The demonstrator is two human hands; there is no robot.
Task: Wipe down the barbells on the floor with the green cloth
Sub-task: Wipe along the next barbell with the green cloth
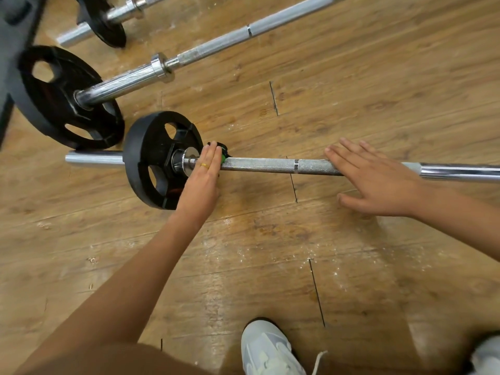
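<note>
The nearest barbell (262, 165) lies across the wooden floor with a black plate (151, 158) on its left end. My left hand (201, 182) lies over the bar right beside the plate's collar, fingers straight, pressing the green cloth (223, 158) onto it. Only a small green edge and a dark bit of the cloth show at my fingertips. My right hand (378, 180) rests flat on the knurled shaft farther right, fingers spread.
A second barbell (216, 47) with a larger black plate (62, 104) lies behind, and a third barbell (121, 12) with its plate (108, 25) at the top left. Dark equipment (13, 36) stands at the left edge. My white shoe (267, 350) is at the bottom.
</note>
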